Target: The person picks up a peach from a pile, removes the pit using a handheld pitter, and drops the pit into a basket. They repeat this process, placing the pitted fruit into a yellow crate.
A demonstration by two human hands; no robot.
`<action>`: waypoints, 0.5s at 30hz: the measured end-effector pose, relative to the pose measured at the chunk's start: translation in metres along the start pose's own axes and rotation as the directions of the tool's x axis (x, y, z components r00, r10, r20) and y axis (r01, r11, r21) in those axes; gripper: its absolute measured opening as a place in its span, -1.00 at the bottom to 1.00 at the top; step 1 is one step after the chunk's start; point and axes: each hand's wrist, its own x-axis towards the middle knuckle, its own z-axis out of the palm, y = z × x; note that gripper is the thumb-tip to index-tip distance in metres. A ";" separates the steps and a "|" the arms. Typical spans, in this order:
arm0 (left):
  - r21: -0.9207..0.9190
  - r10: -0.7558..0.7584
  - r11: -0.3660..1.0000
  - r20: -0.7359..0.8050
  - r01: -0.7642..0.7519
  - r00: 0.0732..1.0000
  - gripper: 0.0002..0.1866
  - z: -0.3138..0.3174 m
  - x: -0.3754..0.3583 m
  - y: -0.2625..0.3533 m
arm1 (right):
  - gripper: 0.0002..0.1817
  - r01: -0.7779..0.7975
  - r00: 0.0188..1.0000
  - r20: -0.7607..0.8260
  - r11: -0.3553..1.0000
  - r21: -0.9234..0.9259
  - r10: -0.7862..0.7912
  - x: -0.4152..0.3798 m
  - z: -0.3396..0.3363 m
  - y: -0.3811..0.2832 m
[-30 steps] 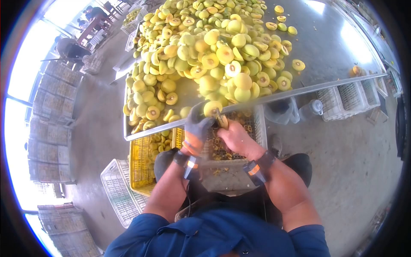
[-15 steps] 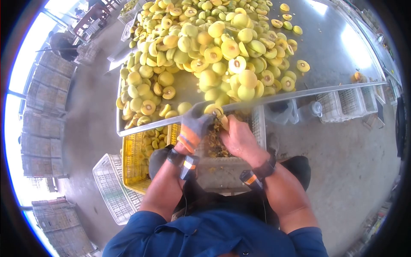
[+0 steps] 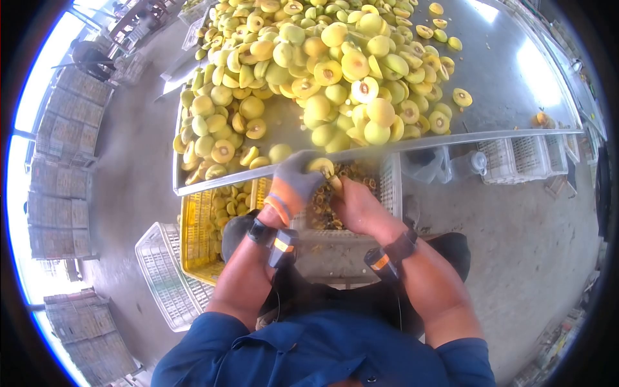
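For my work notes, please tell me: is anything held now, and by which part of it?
The gray-gloved left hand holds a yellow halved fruit by its outer side; the bare right hand holds a small tool by its yellowish handle.

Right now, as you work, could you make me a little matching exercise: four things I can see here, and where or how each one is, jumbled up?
Column one
1. Left hand
2. Right hand
3. Heap of fruit
4. Yellow crate

Column two
A. Bare, gripping a small tool
B. Below the table's front edge, with fruit inside
C. Gloved in grey and orange, holding a cut fruit
D. Piled on the metal table

Right pairs: 1-C, 2-A, 3-D, 4-B
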 end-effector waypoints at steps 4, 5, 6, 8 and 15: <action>0.196 0.078 0.978 -0.025 -0.072 0.997 -0.56 -0.005 -0.005 0.013 | -0.64 -0.039 0.997 0.069 0.998 0.044 0.035 0.002 -0.003 -0.009; 0.180 0.082 0.981 -0.023 -0.077 0.996 -0.56 -0.006 -0.005 0.011 | -0.65 -0.021 0.998 0.064 0.998 0.061 0.018 0.002 0.000 -0.006; 0.163 0.086 0.983 -0.020 -0.081 0.996 -0.56 -0.006 -0.005 0.006 | -0.65 -0.005 0.998 0.059 0.997 0.079 0.000 0.002 0.007 0.000; 0.193 0.103 0.976 -0.010 -0.099 0.995 -0.56 -0.008 -0.005 0.014 | -0.65 -0.015 0.995 0.096 0.984 0.177 -0.002 0.002 0.005 -0.002; 0.341 0.134 0.931 0.006 -0.128 0.991 -0.51 0.002 -0.007 0.021 | -0.69 -0.018 1.000 -0.004 0.987 0.158 0.019 0.000 0.012 0.005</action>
